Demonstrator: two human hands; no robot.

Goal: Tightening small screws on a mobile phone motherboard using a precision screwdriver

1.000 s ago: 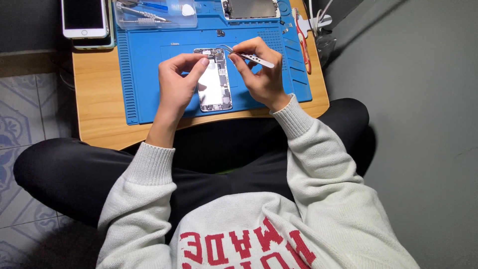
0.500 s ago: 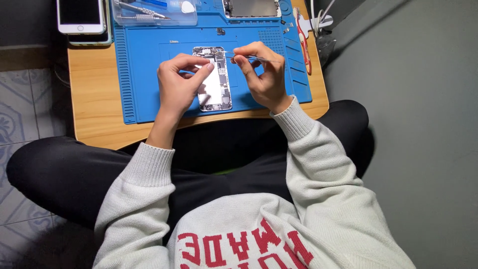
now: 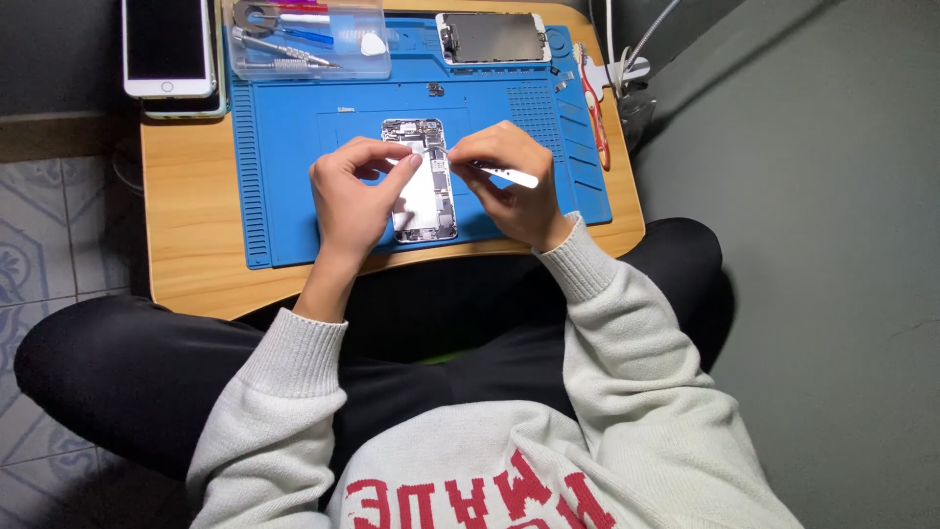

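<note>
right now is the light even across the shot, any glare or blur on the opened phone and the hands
Head view: light is brightest on the blue mat, with dark corners and floor; the opened phone and tweezers glare white; left hand and right hand look sharp; small phone parts are too fine to read.

An opened smartphone body (image 3: 421,181) with bare circuitry and white battery lies flat, lengthwise, on the mat; slim silver metal tweezers (image 3: 499,173) angle toward its upper edge.

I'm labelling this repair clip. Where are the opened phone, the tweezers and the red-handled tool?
opened phone (image 3: 423,201), head view, on its pale middle panel.
tweezers (image 3: 511,176), head view, on the pale rear end past the right hand (image 3: 514,186).
red-handled tool (image 3: 594,122), head view, on one red handle.
</note>
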